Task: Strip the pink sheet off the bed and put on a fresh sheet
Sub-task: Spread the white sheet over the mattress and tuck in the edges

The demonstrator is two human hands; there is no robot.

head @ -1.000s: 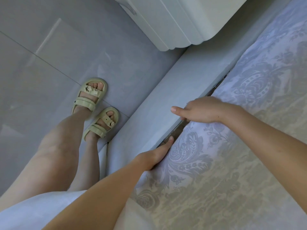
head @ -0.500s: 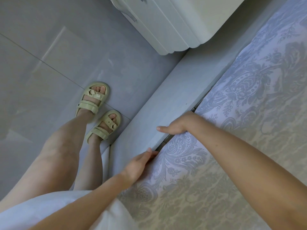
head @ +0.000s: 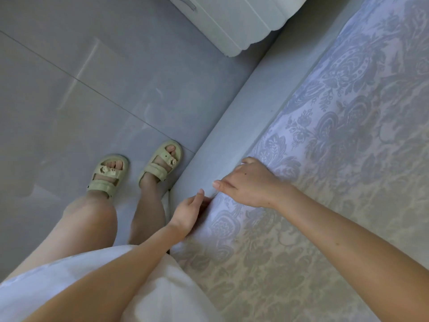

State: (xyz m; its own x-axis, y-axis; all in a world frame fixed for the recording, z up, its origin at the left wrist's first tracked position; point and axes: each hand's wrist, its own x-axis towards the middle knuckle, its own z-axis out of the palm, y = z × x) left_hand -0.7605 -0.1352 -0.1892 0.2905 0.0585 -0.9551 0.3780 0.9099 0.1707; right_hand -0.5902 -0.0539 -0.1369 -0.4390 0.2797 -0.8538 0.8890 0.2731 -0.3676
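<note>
A pale lilac and beige sheet [head: 325, 182] with a damask pattern covers the mattress on the right. Its edge runs along the grey bed frame [head: 234, 122]. My right hand [head: 250, 184] lies palm down on that edge, thumb stretched toward the frame. Just below it, my left hand [head: 189, 211] reaches into the seam between sheet edge and frame. Its thumb points up and its fingers are hidden in the seam. No pink sheet is in view.
Grey floor tiles [head: 92, 89] fill the left side. My feet in pale green sandals [head: 109, 175] stand close against the bed frame. A white cabinet [head: 234, 22] stands at the top, beside the bed. My white garment [head: 92, 282] hangs at the bottom.
Both hands have slid along the bed edge toward me and come closer together. My feet have stepped along the bed, and the dark gap beside the mattress no longer shows.
</note>
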